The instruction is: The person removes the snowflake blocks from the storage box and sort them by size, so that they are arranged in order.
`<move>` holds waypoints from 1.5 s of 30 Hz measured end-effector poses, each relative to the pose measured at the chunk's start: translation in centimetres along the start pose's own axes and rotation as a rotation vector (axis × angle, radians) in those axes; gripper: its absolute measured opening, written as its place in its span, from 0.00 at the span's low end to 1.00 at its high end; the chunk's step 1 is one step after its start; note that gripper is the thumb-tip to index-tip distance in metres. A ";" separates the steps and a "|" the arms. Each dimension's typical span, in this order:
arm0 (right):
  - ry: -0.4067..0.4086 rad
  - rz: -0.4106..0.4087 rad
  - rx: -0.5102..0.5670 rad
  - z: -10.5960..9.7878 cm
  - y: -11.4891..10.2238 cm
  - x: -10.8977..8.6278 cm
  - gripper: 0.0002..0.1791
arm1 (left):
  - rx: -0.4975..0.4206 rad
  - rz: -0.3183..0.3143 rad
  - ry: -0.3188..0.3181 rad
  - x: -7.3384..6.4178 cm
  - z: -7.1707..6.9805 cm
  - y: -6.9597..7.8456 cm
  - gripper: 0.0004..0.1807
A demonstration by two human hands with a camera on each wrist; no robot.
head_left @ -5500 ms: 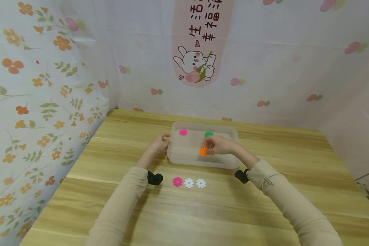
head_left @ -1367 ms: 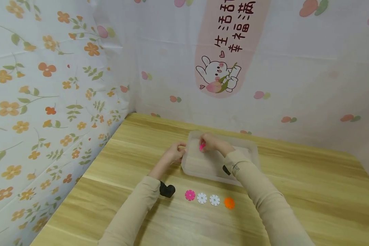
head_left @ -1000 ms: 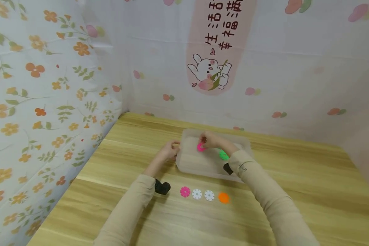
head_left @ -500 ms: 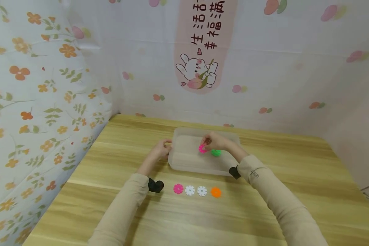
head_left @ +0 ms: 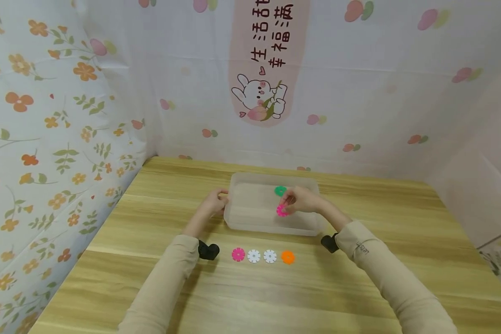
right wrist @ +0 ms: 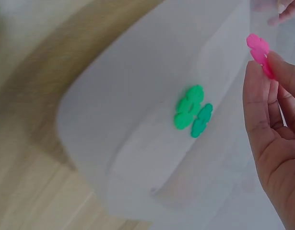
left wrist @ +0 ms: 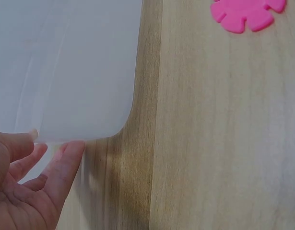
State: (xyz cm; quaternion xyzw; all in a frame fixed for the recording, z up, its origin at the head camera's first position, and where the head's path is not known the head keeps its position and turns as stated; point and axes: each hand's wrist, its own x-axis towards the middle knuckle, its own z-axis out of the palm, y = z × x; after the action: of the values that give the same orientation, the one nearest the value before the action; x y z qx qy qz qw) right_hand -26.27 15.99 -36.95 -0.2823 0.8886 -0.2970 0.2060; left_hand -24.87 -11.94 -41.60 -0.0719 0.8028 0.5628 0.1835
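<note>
Head: pink disc (head_left: 281, 211) pinched by right hand (head_left: 304, 200), held over bin (head_left: 250, 199). Bin's left end gripped by left hand (head_left: 214, 204). Second pink disc (head_left: 235, 254), two white discs (head_left: 253, 252) and orange disc (head_left: 288, 257) lined up on table (head_left: 250, 301).

Left wrist: rim pinched, thumb against fingers.

Right wrist: pink disc clasped narrowly at fingertips; two green discs (right wrist: 185, 116) seen in bin.
</note>
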 end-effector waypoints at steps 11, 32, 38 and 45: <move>-0.061 0.001 0.144 0.2 1.7 -3.7 0.06 | -0.004 -0.004 -0.010 0.0 -0.1 -0.1 0.22; -0.105 0.010 0.246 0.9 2.7 -7.3 0.08 | 0.022 0.008 -0.025 0.1 -0.3 0.3 0.23; -0.114 0.001 0.253 2.2 2.8 -8.0 0.07 | 0.009 -0.010 -0.026 0.1 -0.2 0.1 0.23; -0.117 -0.003 0.217 3.7 3.0 -8.2 0.05 | 0.012 -0.006 -0.020 0.2 -0.2 0.1 0.22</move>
State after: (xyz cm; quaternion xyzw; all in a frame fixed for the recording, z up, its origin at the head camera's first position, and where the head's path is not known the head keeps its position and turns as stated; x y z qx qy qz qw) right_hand -19.26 21.57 -39.97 -0.2764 0.8373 -0.3748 0.2865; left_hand -25.12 -12.04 -41.52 -0.0677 0.8040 0.5582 0.1935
